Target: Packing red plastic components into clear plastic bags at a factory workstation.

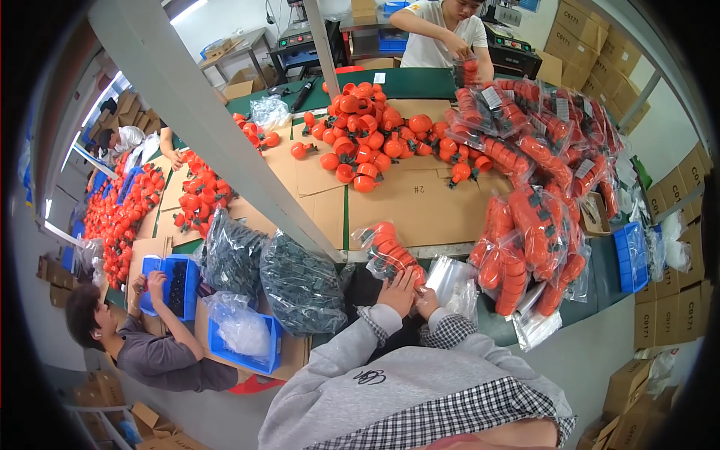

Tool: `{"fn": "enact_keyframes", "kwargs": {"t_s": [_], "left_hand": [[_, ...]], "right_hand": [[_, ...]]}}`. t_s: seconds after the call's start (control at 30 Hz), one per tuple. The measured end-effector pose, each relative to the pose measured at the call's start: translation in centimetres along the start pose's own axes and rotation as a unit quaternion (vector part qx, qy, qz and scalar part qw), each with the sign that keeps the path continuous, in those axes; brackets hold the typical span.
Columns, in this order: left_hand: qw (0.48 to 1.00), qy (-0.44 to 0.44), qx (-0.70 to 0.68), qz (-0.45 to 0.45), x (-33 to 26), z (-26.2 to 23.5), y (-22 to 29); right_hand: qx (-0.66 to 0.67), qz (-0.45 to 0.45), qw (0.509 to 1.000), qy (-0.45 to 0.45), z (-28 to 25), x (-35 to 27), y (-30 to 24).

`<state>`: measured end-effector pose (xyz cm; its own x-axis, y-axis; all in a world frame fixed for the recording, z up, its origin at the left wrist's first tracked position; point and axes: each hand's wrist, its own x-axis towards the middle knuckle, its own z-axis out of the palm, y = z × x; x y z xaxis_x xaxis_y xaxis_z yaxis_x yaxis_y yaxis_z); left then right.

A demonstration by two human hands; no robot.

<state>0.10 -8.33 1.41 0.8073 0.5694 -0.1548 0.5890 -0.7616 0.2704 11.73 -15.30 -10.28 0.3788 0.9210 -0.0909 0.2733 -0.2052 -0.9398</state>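
Could not make out the fingertips of the right hand [427, 303] at the bagged red cups [394, 251] — lost the far co-worker's head [462, 8] partly past the top edge.

A long bench with a green top [420, 84] carries flat brown cardboard sheets [409, 214] across its middle. On the sheets lies a loose heap of orange-red cup-shaped parts [367, 124] with dark fittings. To the right, clear bags of stacked orange-red cups [536, 150] pile up, reaching toward the near edge, beside a small open carton [592, 214]. Flat clear plastic bags [452, 281] lie at the near edge, where a single bagged row of cups [388, 251] slants across the rim. Toward the far side lie a crumpled clear bag [270, 112] and a black elongated object [304, 95].
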Motion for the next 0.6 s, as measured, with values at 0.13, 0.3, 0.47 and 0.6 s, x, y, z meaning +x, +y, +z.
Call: {"fn": "enact_keyframes", "kwargs": {"t_s": [0.13,0.3,0.47,0.6], "left_hand": [[1.000,0.016,0.024,0.010,-0.3,-0.1,0.2],[0.998,0.041,0.034,0.015,-0.9,0.3,-0.1],[0.998,0.055,-0.030,0.001,0.4,-0.2,-0.2],[0.988,0.126,-0.075,-0.054,2.4,-1.1,-0.9]], "right_hand": [[0.035,0.001,0.999,0.011,-0.5,0.0,0.0],[0.118,0.043,0.992,-0.013,-1.2,-0.6,-2.4],[0.272,0.065,0.960,-0.011,-0.7,-0.5,-2.8],[0.275,0.071,0.958,-0.039,0.1,0.0,-0.1]]}}
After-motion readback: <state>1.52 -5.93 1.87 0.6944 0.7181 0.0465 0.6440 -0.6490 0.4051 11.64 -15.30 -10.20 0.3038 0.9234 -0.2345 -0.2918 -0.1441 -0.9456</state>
